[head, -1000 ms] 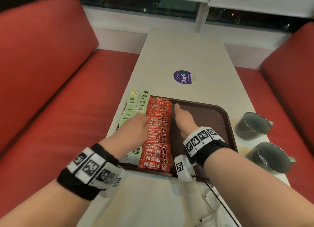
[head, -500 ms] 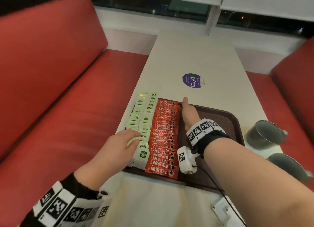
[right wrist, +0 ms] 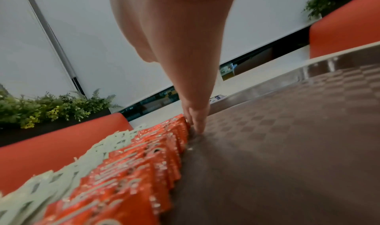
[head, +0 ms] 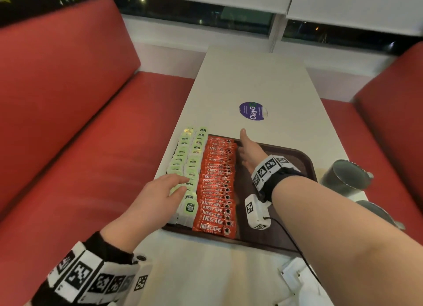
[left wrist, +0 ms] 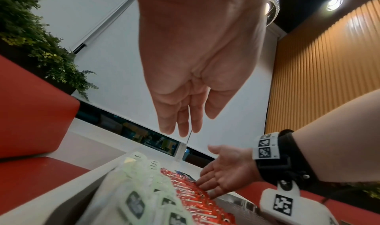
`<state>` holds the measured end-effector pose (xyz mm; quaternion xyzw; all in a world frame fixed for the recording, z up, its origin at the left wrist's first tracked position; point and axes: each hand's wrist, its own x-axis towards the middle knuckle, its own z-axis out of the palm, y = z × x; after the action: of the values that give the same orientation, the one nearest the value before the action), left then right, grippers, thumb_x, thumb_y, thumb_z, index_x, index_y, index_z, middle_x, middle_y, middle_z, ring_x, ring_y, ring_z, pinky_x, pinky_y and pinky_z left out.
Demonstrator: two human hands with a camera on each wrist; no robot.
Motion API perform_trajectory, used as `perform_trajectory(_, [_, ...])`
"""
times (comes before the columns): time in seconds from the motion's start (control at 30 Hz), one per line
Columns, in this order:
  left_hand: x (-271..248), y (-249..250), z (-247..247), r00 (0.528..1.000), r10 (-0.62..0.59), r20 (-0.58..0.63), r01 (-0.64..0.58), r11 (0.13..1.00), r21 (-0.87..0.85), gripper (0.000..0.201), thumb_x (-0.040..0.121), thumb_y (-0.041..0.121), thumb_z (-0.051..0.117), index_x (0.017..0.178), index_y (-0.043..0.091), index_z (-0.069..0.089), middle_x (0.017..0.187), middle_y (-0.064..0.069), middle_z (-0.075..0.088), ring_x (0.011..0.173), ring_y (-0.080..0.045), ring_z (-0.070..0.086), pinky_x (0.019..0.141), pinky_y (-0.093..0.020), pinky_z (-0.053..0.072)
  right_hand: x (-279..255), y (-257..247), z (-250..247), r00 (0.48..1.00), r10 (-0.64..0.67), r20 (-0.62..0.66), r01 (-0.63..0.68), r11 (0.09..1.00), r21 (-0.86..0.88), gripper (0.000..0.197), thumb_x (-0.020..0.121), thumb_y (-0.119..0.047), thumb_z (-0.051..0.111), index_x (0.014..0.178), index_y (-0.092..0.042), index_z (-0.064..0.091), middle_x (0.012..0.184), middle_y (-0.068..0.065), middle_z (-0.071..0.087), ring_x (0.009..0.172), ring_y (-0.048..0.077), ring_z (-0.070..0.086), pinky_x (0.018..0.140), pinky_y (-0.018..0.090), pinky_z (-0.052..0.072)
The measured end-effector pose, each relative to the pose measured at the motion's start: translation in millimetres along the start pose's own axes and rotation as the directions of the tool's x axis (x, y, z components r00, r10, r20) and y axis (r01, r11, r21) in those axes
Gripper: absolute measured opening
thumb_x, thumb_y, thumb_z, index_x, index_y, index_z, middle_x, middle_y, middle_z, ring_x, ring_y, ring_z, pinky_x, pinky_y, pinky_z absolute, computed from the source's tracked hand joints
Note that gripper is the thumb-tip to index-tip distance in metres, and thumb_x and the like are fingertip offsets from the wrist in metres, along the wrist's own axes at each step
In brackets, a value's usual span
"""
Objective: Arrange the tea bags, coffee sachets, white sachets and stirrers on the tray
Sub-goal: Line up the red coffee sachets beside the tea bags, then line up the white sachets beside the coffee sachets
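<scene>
A brown tray (head: 304, 159) lies on the white table. Two rows of pale green tea bags (head: 192, 161) fill its left side, and a row of overlapping red coffee sachets (head: 217, 182) runs beside them. My left hand (head: 160, 193) hovers over the near tea bags with fingers straight and relaxed, holding nothing; the left wrist view shows those fingers (left wrist: 179, 122) above the tea bags (left wrist: 139, 196). My right hand (head: 248, 152) stands edge-on, fingers straight, against the right side of the coffee sachets (right wrist: 144, 163) near the tray's far end, with fingertips (right wrist: 197, 124) on the tray floor (right wrist: 287, 147).
Two grey mugs (head: 345, 175) stand right of the tray, the nearer one (head: 377, 212) partly behind my forearm. A purple round sticker (head: 253, 111) marks the table beyond the tray. Red sofas (head: 68, 122) flank the table. White packets (head: 295, 276) lie at the near edge.
My right hand slid along the coffee sachets toward the tray's far end. My left hand drew back from the coffee row to above the near tea bags. The camera view shifted left.
</scene>
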<state>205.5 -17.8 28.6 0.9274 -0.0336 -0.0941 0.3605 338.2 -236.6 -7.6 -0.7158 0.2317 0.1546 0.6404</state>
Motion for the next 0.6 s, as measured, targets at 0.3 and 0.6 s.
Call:
perform_trajectory(0.3, [-29, -7, -14, 0.999, 0.028, -0.022, -0.027, 0.999, 0.019, 0.028, 0.096, 0.022, 0.05, 0.121, 0.026, 0.062, 0.116, -0.005, 0.062, 0.088, -0.012, 0.054, 0.078, -0.02, 0.039, -73, 2, -30, 0.996, -0.089, -0.026, 0.093, 0.981, 0.17, 0.08, 0.092, -0.065, 0.033, 0.15, -0.012, 0.019, 0.156, 0.003, 0.025, 0.143, 0.021, 0.026, 0.118, 0.039, 0.021])
perform_trajectory(0.6, [-66, -1, 13, 0.993, 0.067, 0.092, -0.071, 0.997, 0.036, 0.02, 0.092, 0.027, 0.057, 0.106, 0.038, 0.063, 0.092, 0.008, 0.062, 0.087, -0.016, 0.056, 0.072, -0.027, 0.042, -277, 107, -175, 0.894, -0.315, -0.318, 0.245, 0.939, -0.241, 0.018, 0.092, -0.026, 0.059, 0.105, -0.027, 0.07, 0.105, -0.011, 0.071, 0.104, 0.007, 0.064, 0.091, 0.03, 0.048])
